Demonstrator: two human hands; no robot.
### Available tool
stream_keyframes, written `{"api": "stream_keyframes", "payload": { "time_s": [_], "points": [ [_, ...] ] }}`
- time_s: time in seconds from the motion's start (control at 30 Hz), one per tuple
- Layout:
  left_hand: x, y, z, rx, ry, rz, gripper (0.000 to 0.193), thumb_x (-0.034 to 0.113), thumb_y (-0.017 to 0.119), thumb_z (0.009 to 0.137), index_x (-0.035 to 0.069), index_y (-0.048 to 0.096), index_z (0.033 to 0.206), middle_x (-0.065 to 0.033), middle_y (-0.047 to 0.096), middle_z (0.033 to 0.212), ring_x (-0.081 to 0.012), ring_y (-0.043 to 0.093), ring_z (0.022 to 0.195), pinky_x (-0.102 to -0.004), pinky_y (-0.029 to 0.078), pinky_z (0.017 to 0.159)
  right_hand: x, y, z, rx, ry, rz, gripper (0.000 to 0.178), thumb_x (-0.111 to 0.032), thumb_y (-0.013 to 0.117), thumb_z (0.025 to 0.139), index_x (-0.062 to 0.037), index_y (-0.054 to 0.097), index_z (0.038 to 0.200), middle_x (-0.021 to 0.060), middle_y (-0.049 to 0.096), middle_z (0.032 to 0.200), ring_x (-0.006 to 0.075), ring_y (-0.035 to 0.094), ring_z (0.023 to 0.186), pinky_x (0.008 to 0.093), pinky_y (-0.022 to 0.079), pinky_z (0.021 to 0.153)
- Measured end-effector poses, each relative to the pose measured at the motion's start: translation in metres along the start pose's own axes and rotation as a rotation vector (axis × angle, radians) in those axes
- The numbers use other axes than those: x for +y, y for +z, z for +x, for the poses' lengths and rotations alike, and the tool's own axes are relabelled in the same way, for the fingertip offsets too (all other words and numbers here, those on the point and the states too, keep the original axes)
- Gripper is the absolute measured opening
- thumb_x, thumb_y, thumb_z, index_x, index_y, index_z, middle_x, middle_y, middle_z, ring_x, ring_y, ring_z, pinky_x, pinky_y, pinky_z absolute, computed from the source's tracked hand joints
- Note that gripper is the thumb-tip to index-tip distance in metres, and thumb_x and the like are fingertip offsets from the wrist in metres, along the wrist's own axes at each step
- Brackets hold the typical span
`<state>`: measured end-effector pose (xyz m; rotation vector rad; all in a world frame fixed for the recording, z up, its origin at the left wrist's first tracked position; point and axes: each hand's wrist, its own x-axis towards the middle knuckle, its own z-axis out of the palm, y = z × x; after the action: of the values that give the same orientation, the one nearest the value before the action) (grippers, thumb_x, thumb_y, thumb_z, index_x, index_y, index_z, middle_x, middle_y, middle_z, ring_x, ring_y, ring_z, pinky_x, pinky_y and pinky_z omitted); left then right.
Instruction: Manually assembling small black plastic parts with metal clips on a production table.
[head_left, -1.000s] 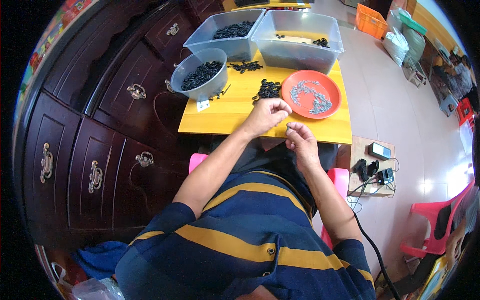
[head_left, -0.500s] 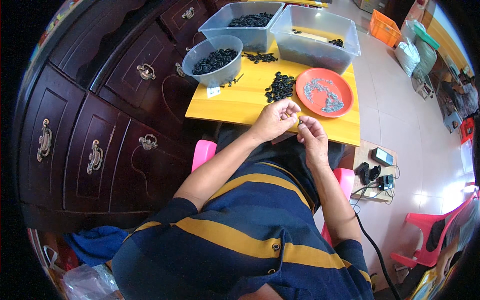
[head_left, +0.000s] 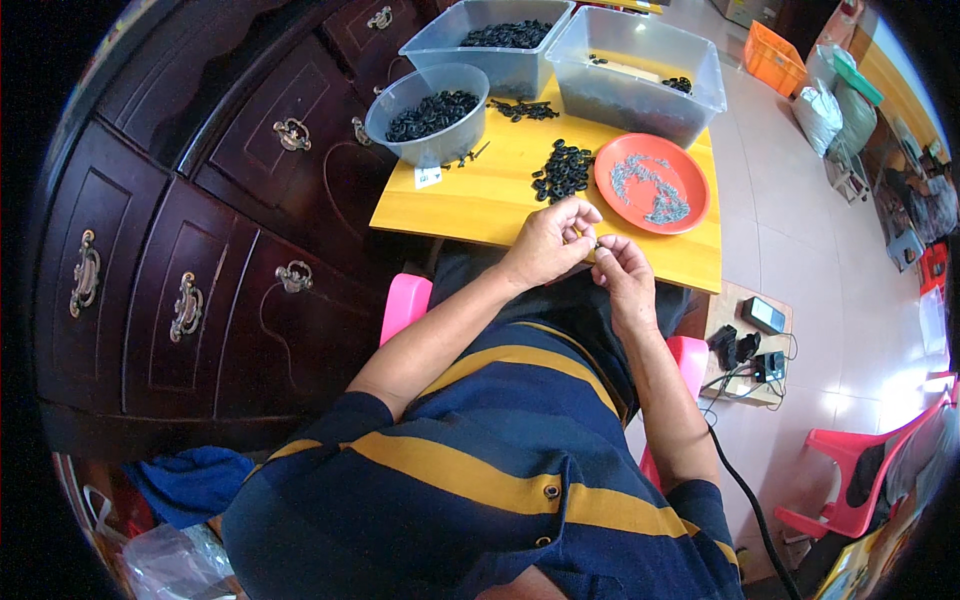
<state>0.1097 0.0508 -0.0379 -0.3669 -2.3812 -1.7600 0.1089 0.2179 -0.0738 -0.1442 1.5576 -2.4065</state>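
Over the table's near edge, my left hand [head_left: 545, 243] and my right hand [head_left: 627, 278] meet fingertip to fingertip. Between the right thumb and forefinger is a small dark piece [head_left: 597, 246], too small to make out fully. The left fingers are pinched against it; anything else in them is hidden. Just beyond the hands lies a pile of black oval rings [head_left: 563, 172] on the yellow table [head_left: 460, 213]. To its right, a red round plate [head_left: 652, 150] carries many small grey metal pieces [head_left: 668, 207].
A round clear tub [head_left: 427, 152] of black parts stands at the table's left. Behind it are two clear rectangular bins [head_left: 480, 68] [head_left: 640, 105] with black parts. Dark wooden drawers [head_left: 250, 150] border the left. A low stand [head_left: 735, 310] with black devices and cables is at right.
My fingertips have drawn slightly closer together around the small dark piece. The view has shifted a little; the piles and containers look the same.
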Motion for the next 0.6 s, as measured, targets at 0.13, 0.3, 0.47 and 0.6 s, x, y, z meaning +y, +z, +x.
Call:
{"api": "stream_keyframes", "payload": {
  "time_s": [0.13,0.3,0.47,0.6],
  "points": [
    [0.014,0.001,-0.005,0.0,-0.017,0.025,0.022,0.0,0.065,0.089,0.002,0.06,0.11,-0.0007,0.064,0.088,-0.0036,0.06,0.072,-0.0205,0.051,0.066,-0.008,0.007,-0.005,0.016,0.075,-0.021,0.012,-0.007,0.061,0.098,-0.0045,0.06,0.11,-0.0005,0.062,0.091,0.0074,0.056,0.074,0.0208,0.044,0.066],
    [0.013,-0.003,-0.006,0.057,0.055,0.106,0.023,-0.001,0.065,0.087,0.002,0.06,0.109,-0.0004,0.064,0.084,-0.0044,0.06,0.069,-0.0218,0.05,0.064,-0.003,0.002,-0.004,0.007,0.007,-0.086,0.015,-0.008,0.059,0.1,-0.004,0.064,0.113,-0.0007,0.065,0.097,0.0072,0.058,0.077,0.0216,0.048,0.07],
    [0.013,-0.007,-0.008,0.066,0.045,0.126,0.025,-0.002,0.065,0.087,0.002,0.06,0.11,-0.0007,0.064,0.084,-0.0047,0.06,0.07,-0.0224,0.05,0.065,-0.006,0.005,-0.005,0.049,-0.021,-0.158,0.016,-0.007,0.06,0.099,-0.0027,0.065,0.113,-0.0004,0.065,0.097,0.0072,0.057,0.077,0.0222,0.049,0.07],
    [0.014,-0.006,-0.007,0.043,0.052,0.159,0.025,-0.002,0.065,0.087,0.002,0.06,0.111,-0.0016,0.064,0.084,-0.0059,0.061,0.07,-0.0233,0.051,0.065,-0.001,0.003,-0.001,0.084,-0.076,-0.136,0.013,-0.007,0.064,0.096,-0.0019,0.065,0.108,0.0009,0.064,0.095,0.0075,0.056,0.076,0.0221,0.048,0.07]
  ]
}}
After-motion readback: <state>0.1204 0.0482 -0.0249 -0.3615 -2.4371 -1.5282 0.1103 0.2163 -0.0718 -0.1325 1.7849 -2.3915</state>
